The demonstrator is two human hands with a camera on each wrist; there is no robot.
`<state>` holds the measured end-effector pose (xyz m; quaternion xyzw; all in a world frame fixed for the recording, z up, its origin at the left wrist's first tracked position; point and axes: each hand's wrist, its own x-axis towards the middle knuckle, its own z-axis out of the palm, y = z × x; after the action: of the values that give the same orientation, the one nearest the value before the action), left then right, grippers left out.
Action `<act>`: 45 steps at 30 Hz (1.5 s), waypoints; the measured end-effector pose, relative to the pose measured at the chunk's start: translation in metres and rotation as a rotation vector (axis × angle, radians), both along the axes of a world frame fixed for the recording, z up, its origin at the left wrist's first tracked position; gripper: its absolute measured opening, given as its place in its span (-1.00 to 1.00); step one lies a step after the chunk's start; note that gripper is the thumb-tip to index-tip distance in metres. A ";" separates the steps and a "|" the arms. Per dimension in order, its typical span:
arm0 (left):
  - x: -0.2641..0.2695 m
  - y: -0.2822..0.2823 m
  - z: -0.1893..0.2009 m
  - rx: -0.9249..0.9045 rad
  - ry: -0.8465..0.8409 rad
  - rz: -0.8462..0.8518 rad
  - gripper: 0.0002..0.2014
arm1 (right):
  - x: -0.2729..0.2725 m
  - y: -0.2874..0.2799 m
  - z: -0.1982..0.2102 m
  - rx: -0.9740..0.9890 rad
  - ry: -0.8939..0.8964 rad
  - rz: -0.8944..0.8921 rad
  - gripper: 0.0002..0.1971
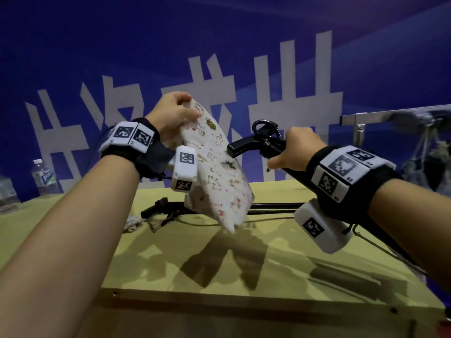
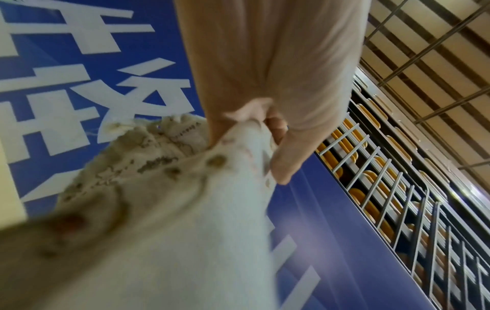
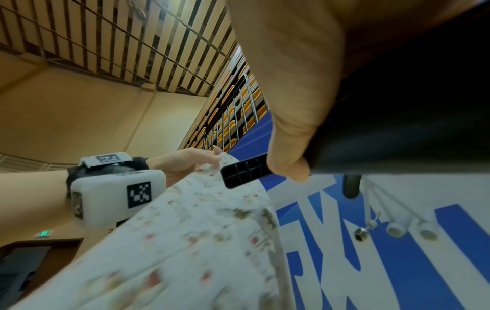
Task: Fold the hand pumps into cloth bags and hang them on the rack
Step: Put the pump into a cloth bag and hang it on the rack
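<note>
Cloth bag (image 1: 214, 164) in left grip (image 1: 170, 113); black pump (image 1: 256, 140) in right grip (image 1: 297, 150).

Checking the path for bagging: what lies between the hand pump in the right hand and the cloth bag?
Only the blue backdrop shows between the pump and the bag, per the head view.

Right hand (image 1: 299, 148): fingers hidden behind held hand pump (image 1: 256, 140); pump's barrel blurred in right wrist view. Cloth bag (image 1: 214, 164): print blurred, lower end cut off in left wrist view. Rack (image 1: 390, 115): hanging bags blurred, cut by right edge. Second pump (image 1: 170, 211) on bench (image 1: 317, 276): partly hidden behind bag.
</note>
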<state>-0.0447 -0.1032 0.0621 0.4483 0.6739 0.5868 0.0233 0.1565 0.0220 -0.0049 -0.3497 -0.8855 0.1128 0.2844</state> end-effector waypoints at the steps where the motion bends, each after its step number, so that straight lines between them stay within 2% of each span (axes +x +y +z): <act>1: 0.006 0.004 -0.001 -0.010 -0.006 -0.031 -0.56 | 0.007 0.003 0.001 -0.006 0.008 -0.011 -0.64; 3: 0.016 0.011 -0.001 -0.033 -0.011 -0.089 -0.63 | 0.022 0.008 0.003 -0.018 0.019 -0.031 -0.65; 7: 0.037 0.026 -0.001 -0.095 -0.008 -0.152 -0.57 | 0.053 0.017 0.003 0.001 0.032 -0.090 -0.64; 11: 0.049 0.038 -0.005 -0.342 0.059 -0.152 -0.56 | 0.078 0.026 0.001 -0.008 0.038 -0.133 -0.61; 13: 0.053 0.045 -0.014 -0.553 0.282 -0.037 -0.64 | 0.088 0.032 -0.001 -0.004 0.038 -0.159 -0.58; 16: 0.055 0.057 -0.036 -1.006 0.729 0.139 -0.67 | 0.098 0.037 -0.006 -0.017 0.033 -0.190 -0.58; 18: 0.064 0.063 -0.055 -1.145 0.842 0.174 -0.66 | 0.102 0.040 -0.010 -0.027 0.024 -0.202 -0.61; 22: 0.098 0.074 -0.098 -1.172 0.726 -0.046 -0.76 | 0.104 0.041 -0.022 -0.083 0.031 -0.199 -0.57; 25: 0.126 0.084 -0.128 -1.357 0.709 -0.123 -0.64 | 0.102 0.040 -0.029 -0.149 0.013 -0.178 -0.58; 27: 0.133 0.091 -0.145 -1.477 0.739 -0.122 -0.54 | 0.101 0.038 -0.034 -0.217 0.000 -0.143 -0.62; 30: 0.127 0.091 -0.164 -1.486 0.724 -0.067 -0.50 | 0.102 0.035 -0.038 -0.261 -0.014 -0.100 -0.60; 34: 0.127 0.088 -0.186 -1.576 0.846 0.008 -0.37 | 0.105 0.026 -0.040 -0.326 -0.020 -0.066 -0.57; 35: 0.126 0.089 -0.189 -1.615 0.889 0.020 -0.43 | 0.105 0.024 -0.040 -0.343 -0.020 -0.054 -0.55; 38: 0.105 0.095 -0.196 -1.558 0.850 0.077 -0.67 | 0.106 0.019 -0.043 -0.418 0.015 -0.006 -0.54; 41: 0.101 0.084 -0.188 -1.512 0.878 0.053 -0.72 | 0.106 0.013 -0.049 -0.514 0.032 0.057 -0.60; 43: 0.106 0.075 -0.183 -1.545 0.773 -0.003 -0.68 | 0.107 0.009 -0.052 -0.569 0.043 0.091 -0.62; 45: 0.110 0.068 -0.175 -1.517 0.630 -0.073 -0.72 | 0.106 0.007 -0.055 -0.622 0.056 0.122 -0.58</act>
<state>0.0653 -0.0351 -0.1130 0.4759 0.8473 -0.1828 0.1488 0.2627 0.0285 -0.0603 -0.3628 -0.8198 0.4045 0.1810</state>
